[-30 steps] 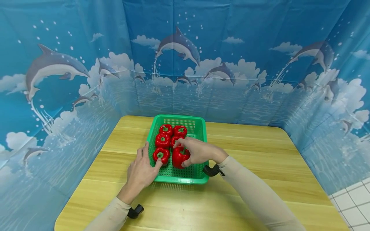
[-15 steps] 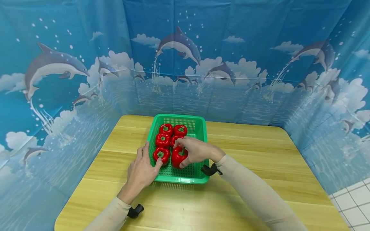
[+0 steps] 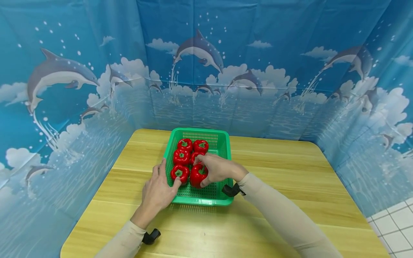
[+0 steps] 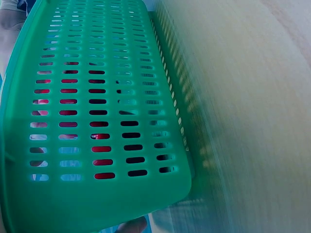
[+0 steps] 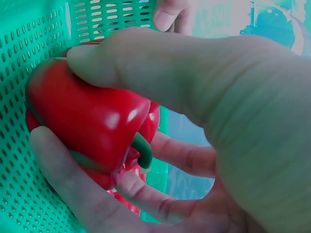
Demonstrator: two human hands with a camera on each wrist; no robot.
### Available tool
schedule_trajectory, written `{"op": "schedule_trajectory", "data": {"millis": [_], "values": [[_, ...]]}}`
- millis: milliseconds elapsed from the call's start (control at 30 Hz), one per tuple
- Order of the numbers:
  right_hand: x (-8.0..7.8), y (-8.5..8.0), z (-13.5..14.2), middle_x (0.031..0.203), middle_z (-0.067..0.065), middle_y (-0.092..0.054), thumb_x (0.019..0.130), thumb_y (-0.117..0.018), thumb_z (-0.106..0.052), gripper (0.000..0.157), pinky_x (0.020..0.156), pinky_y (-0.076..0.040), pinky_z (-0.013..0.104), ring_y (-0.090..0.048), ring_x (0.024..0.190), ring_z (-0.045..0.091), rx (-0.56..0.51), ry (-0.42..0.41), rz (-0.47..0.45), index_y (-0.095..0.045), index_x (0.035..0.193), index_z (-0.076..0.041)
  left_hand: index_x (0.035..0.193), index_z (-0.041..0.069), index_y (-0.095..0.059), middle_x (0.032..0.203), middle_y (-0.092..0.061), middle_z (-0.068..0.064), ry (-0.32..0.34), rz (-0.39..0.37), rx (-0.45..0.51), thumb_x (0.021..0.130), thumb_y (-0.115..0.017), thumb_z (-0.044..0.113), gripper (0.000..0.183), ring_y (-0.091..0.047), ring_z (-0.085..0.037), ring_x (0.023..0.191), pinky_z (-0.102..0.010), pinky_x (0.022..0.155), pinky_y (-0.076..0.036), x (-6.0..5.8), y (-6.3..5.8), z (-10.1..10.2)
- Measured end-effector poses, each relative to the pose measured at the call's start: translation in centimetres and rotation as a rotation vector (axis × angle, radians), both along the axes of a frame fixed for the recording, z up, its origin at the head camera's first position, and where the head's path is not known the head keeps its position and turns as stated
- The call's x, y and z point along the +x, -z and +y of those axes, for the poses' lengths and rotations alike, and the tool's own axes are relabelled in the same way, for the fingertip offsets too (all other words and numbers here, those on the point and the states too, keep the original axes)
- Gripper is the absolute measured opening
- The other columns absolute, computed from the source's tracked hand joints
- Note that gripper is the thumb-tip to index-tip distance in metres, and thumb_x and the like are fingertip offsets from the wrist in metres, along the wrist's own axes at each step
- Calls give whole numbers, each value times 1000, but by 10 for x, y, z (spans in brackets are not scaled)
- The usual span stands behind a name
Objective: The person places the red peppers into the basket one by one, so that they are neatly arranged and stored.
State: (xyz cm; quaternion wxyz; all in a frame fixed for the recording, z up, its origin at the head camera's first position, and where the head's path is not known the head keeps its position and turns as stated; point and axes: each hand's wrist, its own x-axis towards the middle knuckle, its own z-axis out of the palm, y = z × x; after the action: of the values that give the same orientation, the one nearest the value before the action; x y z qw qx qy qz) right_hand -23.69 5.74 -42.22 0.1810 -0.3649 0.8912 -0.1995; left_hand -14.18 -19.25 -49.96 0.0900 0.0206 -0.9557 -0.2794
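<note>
A red bell pepper (image 3: 196, 180) with a green stem stands in the front of a green plastic basket (image 3: 203, 201). My right hand (image 3: 217, 168) grips this pepper, thumb on one side and fingers around the other, as the right wrist view shows. Several more red peppers sit in two columns behind and to its left; the front-left pepper (image 3: 180, 172) is right beside it. My left hand (image 3: 159, 190) holds the basket's left rim, its thumb over the edge near that pepper. In the left wrist view the slotted basket wall (image 4: 87, 194) hides most of this hand.
The basket stands on a wooden table (image 3: 274, 172), towards its far edge. A blue curtain (image 3: 274, 114) printed with dolphins surrounds the table at the back and sides. White tiles (image 3: 395, 225) show at the lower right.
My right hand has shifted slightly left with the pepper, bringing it up close to the front-left pepper and more upright. My left hand and the basket have stayed in place.
</note>
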Motion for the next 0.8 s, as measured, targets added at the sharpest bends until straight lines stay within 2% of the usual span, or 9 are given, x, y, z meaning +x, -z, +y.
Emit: {"op": "schedule_trajectory", "data": {"millis": [100, 300, 567, 800], "values": [[0, 1, 0, 153, 12, -68, 92, -101, -22, 73, 109, -63, 50, -67, 130, 28, 1, 6, -7, -63, 154, -9, 186, 5, -22, 174, -49, -30, -2, -2, -3, 111, -70, 48, 99, -50, -24, 57, -35, 49, -43, 0, 0, 0], [-3, 7, -2, 150, 11, -70, 91, -102, -20, 74, 106, -64, 49, -67, 124, 27, -5, 24, -8, -64, 153, -8, 186, 5, -22, 175, -48, -30, -5, -2, -2, 111, -70, 48, 99, -52, -25, 58, -35, 50, -43, 1, 0, 0], [-5, 15, -3, 147, 16, -72, 92, -100, -9, 66, 107, -66, 51, -69, 136, 37, -19, 71, -23, -69, 151, -7, 186, 5, -22, 175, -48, -31, -3, -3, 6, 111, -71, 47, 99, -50, -24, 57, -35, 49, -42, 3, 0, 1], [-7, 16, -3, 145, 17, -75, 93, -100, -12, 63, 107, -66, 52, -71, 138, 42, -24, 118, -24, -72, 148, -9, 186, 5, -22, 175, -48, -30, -3, -4, 9, 111, -71, 47, 99, -50, -24, 57, -35, 48, -43, 3, 0, 1]]}}
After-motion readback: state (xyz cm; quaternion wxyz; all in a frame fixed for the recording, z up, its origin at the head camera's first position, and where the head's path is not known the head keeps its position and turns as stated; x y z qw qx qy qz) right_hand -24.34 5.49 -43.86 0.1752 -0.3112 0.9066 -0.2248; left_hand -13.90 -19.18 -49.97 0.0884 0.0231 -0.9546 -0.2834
